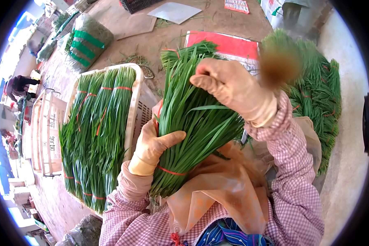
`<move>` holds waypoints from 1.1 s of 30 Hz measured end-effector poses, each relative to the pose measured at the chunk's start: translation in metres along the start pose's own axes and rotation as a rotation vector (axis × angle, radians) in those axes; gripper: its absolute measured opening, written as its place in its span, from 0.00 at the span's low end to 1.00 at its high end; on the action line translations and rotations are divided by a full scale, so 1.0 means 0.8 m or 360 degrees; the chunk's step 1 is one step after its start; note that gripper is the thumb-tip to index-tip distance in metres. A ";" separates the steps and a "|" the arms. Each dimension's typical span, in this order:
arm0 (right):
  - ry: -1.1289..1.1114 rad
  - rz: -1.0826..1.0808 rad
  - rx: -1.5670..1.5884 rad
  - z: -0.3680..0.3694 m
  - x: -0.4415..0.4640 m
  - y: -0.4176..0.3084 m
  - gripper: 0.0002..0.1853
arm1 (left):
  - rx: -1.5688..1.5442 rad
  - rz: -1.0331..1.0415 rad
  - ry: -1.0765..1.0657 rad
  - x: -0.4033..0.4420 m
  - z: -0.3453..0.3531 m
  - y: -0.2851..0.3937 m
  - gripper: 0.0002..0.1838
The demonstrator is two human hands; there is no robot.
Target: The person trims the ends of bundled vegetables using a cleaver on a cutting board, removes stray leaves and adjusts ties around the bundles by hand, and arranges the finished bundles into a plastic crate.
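A thick bundle of green garlic chives (182, 135) stands tilted in front of my body, with a red band round its lower part. My left hand (155, 144), in a tan rubber glove, is wrapped round the bundle's left side, its thumb across the leaves. A red band also shows near those fingers. My right hand (231, 88), gloved alike, is pinched closed over the upper right of the bundle. Something reddish shows at its curled fingers, too small to name. Several leaves fan out to the right beneath it.
To the left, a white plastic crate (137, 88) holds several banded chive bundles (100, 135). More chives (315, 98) are piled at right by the wall. A red and white sack (223, 43) lies ahead. Other crates (49, 131) and a bent-over person (18, 87) are farther left.
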State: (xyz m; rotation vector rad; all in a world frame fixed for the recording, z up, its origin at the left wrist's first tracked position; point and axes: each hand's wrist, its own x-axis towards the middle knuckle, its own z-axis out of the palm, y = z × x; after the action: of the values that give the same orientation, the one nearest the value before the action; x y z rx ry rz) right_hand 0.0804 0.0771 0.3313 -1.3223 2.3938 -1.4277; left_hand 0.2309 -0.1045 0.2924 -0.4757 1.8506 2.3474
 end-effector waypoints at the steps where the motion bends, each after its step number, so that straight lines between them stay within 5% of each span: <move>1: -0.0075 -0.0196 -0.0312 0.008 0.006 0.004 0.17 | -0.0004 -0.0017 0.0000 0.000 0.000 0.000 0.28; 4: 0.0394 -0.0425 -0.0293 0.027 0.019 0.023 0.13 | 0.0126 0.0053 0.0043 0.000 -0.001 -0.001 0.26; 5: 0.0533 -0.0189 -0.0596 0.020 0.018 0.023 0.13 | 0.0148 0.0060 0.0079 0.000 -0.002 -0.001 0.26; 8: 0.0771 0.0473 0.0302 -0.015 0.005 0.016 0.12 | -0.0056 -0.0047 0.0082 0.005 -0.008 0.001 0.27; 9: 0.0762 0.0478 0.0303 -0.015 -0.002 0.020 0.12 | -0.0088 -0.0056 0.0086 0.006 -0.010 0.000 0.27; 11: 0.0891 -0.0059 0.0238 -0.005 -0.019 0.026 0.07 | -0.0122 -0.0070 0.0093 0.008 -0.013 0.000 0.26; 15: 0.0395 -0.0459 0.0687 0.014 -0.052 0.009 0.02 | -0.0169 -0.0138 0.0122 0.012 -0.011 -0.003 0.23; 16: 0.0200 -0.0503 0.0457 0.017 -0.056 0.002 0.02 | -0.0149 -0.0133 0.0145 0.013 -0.011 -0.005 0.22; 28: 0.0274 0.0342 0.0439 0.060 -0.089 0.008 0.08 | -0.0221 -0.0053 0.0194 0.007 -0.010 -0.007 0.18; 31: -0.0001 0.0816 0.0958 0.046 -0.077 0.009 0.09 | -0.0248 -0.0065 0.0191 0.007 -0.012 -0.008 0.18; 33: 0.0024 0.0835 0.1101 0.044 -0.075 0.019 0.10 | -0.0268 -0.0094 0.0202 0.006 -0.013 -0.009 0.17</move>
State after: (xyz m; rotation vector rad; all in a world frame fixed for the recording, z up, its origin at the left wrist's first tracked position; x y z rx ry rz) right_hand 0.1244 0.0971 0.2788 -0.4791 1.7627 -1.8104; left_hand 0.2299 -0.1133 0.2821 -0.7030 1.6689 2.4986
